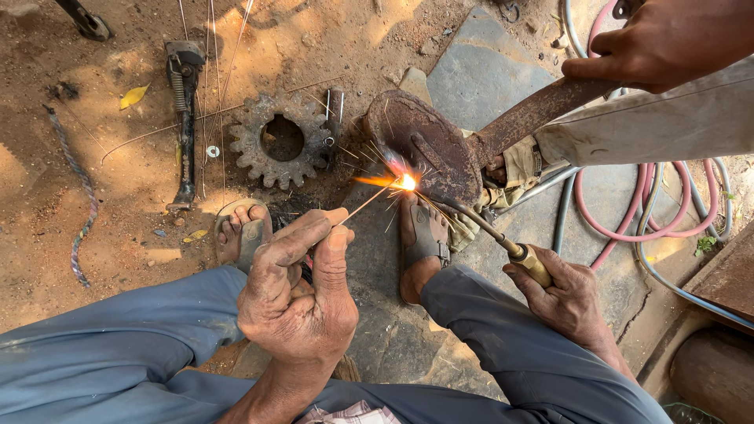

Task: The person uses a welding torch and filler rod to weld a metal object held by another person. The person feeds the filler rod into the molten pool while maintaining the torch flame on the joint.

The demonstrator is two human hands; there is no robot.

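Rusty blade [428, 141]: on the ground between the sandalled feet, flame and sparks at its lower edge — joint mid-heat, seam judged unfinished.
Filler rod [365, 202]: tip in the glow.
Left hand [302, 290]: pinched on the rod.
Right hand [561, 290]: closed round the torch [503, 243].
Another person's hand [667, 43]: steadying the blade's handle.
Gear [281, 140]: lying beside, untouched.
Hoses [628, 212]: coiled at right.
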